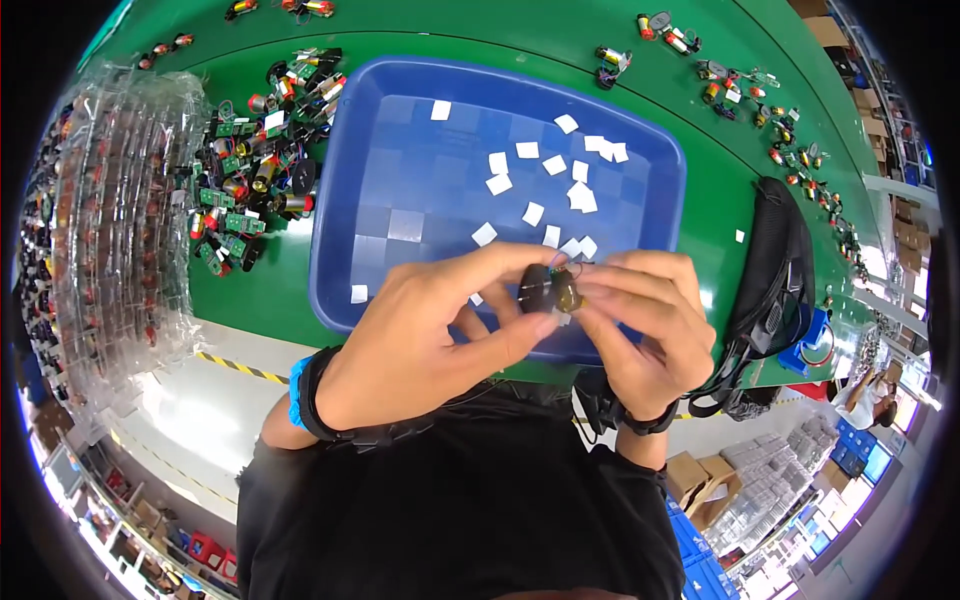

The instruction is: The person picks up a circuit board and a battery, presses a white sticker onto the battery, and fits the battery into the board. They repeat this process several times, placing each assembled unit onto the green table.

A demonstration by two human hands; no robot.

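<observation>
Motor assembly [539,290] sits pinched between left hand [420,335] and right hand [652,325], over the near side of the blue tray [520,92]; fingertip handling seems in hand, and the next move likely calls for sparing its thin wire [566,262]. Piled parts [265,175] flank the left; white squares [533,213] litter the tray; black bag [765,262] hems the right.

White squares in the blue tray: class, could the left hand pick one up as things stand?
Probably not without freeing itself: the left hand holds a small dark part with the right hand. Otherwise the way looks free; white squares lie uncovered just beyond.
</observation>
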